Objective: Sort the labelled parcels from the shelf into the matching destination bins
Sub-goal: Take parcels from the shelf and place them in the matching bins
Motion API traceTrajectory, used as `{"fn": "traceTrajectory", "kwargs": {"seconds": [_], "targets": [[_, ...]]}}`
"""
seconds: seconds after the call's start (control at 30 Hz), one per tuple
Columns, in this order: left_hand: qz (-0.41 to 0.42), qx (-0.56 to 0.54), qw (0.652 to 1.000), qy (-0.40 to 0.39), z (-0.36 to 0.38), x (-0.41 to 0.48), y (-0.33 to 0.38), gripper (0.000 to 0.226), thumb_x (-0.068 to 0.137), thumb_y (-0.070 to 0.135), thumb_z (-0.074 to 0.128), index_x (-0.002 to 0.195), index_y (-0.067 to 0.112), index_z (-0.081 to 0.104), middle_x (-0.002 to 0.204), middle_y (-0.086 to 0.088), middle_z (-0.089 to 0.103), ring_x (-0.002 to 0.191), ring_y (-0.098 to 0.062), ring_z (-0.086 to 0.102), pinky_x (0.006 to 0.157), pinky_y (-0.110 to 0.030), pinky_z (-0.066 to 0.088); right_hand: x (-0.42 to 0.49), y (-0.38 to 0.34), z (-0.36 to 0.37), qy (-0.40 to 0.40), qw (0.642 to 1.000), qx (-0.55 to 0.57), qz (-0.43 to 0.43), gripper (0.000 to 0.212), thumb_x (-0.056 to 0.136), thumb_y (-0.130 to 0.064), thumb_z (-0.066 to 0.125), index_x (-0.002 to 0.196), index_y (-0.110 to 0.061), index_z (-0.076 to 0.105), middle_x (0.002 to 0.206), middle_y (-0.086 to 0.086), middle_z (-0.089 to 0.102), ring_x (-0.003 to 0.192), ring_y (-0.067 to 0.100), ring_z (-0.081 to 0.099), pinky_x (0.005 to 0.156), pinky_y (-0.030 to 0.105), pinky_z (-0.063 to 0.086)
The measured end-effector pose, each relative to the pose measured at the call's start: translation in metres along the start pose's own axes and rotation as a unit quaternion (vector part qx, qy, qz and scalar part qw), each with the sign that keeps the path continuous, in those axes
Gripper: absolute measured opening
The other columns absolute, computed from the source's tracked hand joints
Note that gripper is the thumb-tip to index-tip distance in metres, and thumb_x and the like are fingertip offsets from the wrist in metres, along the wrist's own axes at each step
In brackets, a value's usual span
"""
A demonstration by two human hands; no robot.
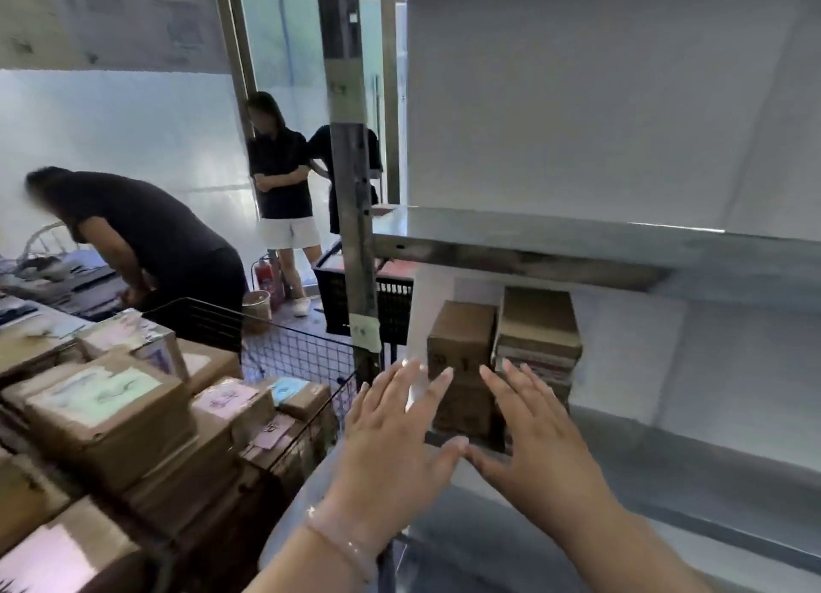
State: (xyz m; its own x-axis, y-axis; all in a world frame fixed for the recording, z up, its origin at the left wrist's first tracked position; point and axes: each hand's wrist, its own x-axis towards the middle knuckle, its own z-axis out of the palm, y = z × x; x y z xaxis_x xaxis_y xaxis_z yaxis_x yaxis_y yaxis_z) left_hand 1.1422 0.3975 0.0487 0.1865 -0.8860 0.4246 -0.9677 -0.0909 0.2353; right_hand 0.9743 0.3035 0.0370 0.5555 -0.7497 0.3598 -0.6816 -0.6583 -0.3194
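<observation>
Left hand [395,419] and right hand [531,432] are spread flat, fingers straight, gripping nothing, thumb tips meeting; I hold them in front of the brown parcel [462,339], which stands upright on the lower shelf [675,472] just beside a stack of boxes [538,325].

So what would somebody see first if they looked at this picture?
Probably the two open hands in the middle, the left hand and the right hand, stretched toward a brown box on the metal shelf. Next comes the big pile of parcels with pink and green labels at the lower left, and a person in a dark shirt bending over behind it.
</observation>
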Motion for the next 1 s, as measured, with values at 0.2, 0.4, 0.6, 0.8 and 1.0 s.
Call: {"fn": "traceTrajectory", "kwargs": {"seconds": [0.2, 0.4, 0.6, 0.8, 1.0], "targets": [[0.016, -0.040, 0.999, -0.017, 0.053, 0.057, 0.047, 0.071, 0.090, 0.069, 0.036, 0.152, 0.052, 0.005, 0.164, 0.011, 0.003, 0.149, -0.010, -0.004, 0.121, -0.035, 0.003, 0.031, 0.084, -0.023, 0.031, 0.994, 0.041, 0.094, 0.084, 0.083, -0.065, 0.053, 0.151, -0.043, 0.010, 0.161, -0.009, 0.012, 0.147, 0.013, 0.009, 0.118, 0.035, 0.016], [-0.013, -0.051, 0.999, -0.015, 0.077, 0.098, 0.066, 0.070, 0.093, 0.066, 0.040, 0.153, 0.049, 0.009, 0.164, 0.012, 0.004, 0.149, -0.011, -0.003, 0.120, -0.035, 0.002, 0.092, 0.131, -0.028, 0.021, 0.919, 0.307, 0.248, 0.088, 0.083, -0.062, 0.061, 0.154, -0.032, 0.018, 0.160, 0.000, 0.024, 0.144, 0.022, 0.027, 0.111, 0.036, 0.027], [-0.075, -0.092, 0.993, -0.018, 0.086, 0.111, 0.068, 0.070, 0.093, 0.063, 0.043, 0.153, 0.046, 0.013, 0.163, 0.014, 0.009, 0.149, -0.011, 0.003, 0.120, -0.034, 0.009, 0.126, 0.141, -0.012, -0.084, 0.796, 0.456, 0.389, 0.079, 0.084, -0.057, 0.065, 0.149, -0.030, 0.030, 0.122, 0.007, 0.059, 0.105, 0.028, 0.059, 0.082, 0.050, 0.055], [-0.114, -0.172, 0.978, -0.031, 0.091, 0.119, 0.068, 0.071, 0.093, 0.059, 0.049, 0.154, 0.045, 0.015, 0.161, 0.014, 0.016, 0.148, -0.010, 0.010, 0.119, -0.033, 0.017, 0.124, 0.158, -0.002, -0.124, 0.756, 0.510, 0.391, 0.051, 0.081, -0.057, 0.067, 0.120, -0.027, 0.058, 0.102, 0.008, 0.071, 0.094, 0.029, 0.065, 0.079, 0.047, 0.057], [-0.153, -0.253, 0.953, -0.070, 0.096, 0.134, 0.075, 0.072, 0.096, 0.051, 0.053, 0.155, 0.040, 0.014, 0.155, 0.015, 0.025, 0.144, -0.008, 0.023, 0.113, -0.025, 0.027, 0.119, 0.159, -0.007, -0.114, 0.773, 0.513, 0.355, 0.035, 0.089, -0.047, 0.061, 0.114, -0.023, 0.060, 0.095, 0.008, 0.072, 0.090, 0.027, 0.067, 0.075, 0.042, 0.055]]}}
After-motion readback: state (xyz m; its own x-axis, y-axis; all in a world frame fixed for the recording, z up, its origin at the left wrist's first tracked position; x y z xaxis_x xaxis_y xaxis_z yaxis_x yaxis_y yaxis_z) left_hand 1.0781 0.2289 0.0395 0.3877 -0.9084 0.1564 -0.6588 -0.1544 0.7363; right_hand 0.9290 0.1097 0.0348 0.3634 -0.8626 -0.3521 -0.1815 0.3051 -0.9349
